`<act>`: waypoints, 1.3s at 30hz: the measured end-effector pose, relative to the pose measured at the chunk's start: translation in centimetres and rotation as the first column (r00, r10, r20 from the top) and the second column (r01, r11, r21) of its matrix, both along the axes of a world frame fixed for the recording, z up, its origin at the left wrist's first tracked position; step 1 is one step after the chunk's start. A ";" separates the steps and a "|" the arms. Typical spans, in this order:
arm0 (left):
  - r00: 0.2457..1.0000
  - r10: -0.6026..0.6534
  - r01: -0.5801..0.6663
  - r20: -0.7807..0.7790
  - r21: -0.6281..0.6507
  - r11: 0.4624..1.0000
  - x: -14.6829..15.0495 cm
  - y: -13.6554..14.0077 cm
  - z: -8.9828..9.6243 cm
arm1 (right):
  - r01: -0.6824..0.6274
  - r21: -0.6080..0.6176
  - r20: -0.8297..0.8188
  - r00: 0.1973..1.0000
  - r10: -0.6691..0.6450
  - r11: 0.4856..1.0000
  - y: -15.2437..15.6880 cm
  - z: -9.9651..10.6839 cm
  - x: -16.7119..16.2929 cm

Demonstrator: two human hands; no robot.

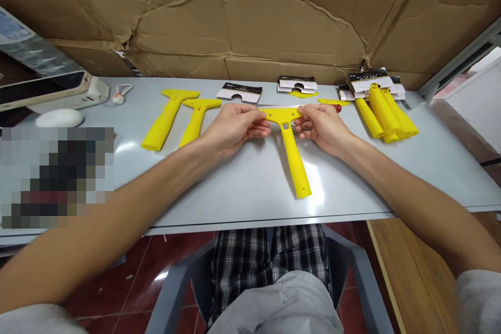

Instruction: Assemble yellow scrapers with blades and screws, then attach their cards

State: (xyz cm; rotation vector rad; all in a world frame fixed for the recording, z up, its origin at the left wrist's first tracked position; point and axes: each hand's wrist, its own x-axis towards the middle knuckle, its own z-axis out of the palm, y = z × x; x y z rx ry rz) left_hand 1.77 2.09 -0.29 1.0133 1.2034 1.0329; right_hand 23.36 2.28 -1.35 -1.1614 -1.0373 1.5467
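Between my two hands is a yellow scraper (294, 159) with a wide flat head and a long handle that points toward me. My left hand (241, 124) pinches the left end of its head. The right end is gripped by the fingers of my right hand (321, 124). Left of them, two more yellow scrapers lie on the table, one farther out (164, 120) and one nearer (195, 122), partly hidden by my left forearm. Just behind my right hand a yellow piece (332, 102) and a red item (338, 108) show in part.
Black-and-white header cards (239, 92) lie at the back, with another stack (297, 84) beside them. Several yellow scrapers with cards (385, 112) are piled at the right. A phone (47, 91), a white mouse (59, 118) and a blurred-out patch occupy the left. Cardboard (235, 26) walls the back.
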 end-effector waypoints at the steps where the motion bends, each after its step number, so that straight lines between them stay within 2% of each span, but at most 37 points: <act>1: 1.000 0.004 -0.004 -0.010 0.005 1.000 0.1 -0.1 0.1 | -0.004 -0.016 0.009 1.000 0.005 1.000 0.0 0.1 0.0; 8: 0.997 -0.009 0.013 -0.074 0.063 0.998 0.3 -0.6 0.3 | -0.096 -0.065 0.061 0.993 0.100 0.993 -0.1 0.4 0.2; 14: 1.000 -0.025 0.025 0.002 0.029 0.999 0.1 -0.1 -0.5 | -0.102 -0.039 0.024 0.994 0.103 0.994 0.2 0.0 0.4; 20: 1.000 -0.001 0.001 -0.004 0.027 1.000 0.1 0.0 -0.5 | -0.156 -0.089 0.015 0.987 0.158 0.984 0.0 0.3 0.3; 26: 1.000 0.002 -0.001 -0.030 0.052 0.999 0.1 -0.2 -0.4 | -0.151 -0.134 0.071 0.984 0.162 0.979 -0.1 0.8 0.2; 34: 0.997 -0.050 0.052 -0.051 0.026 0.998 0.0 0.0 -0.3 | -0.131 -0.091 0.034 0.990 0.135 0.987 0.0 0.2 0.4; 39: 0.979 -0.073 0.090 -0.189 0.079 0.993 -0.6 0.2 0.6 | -0.104 -0.069 0.014 0.994 0.105 0.992 0.3 0.0 0.5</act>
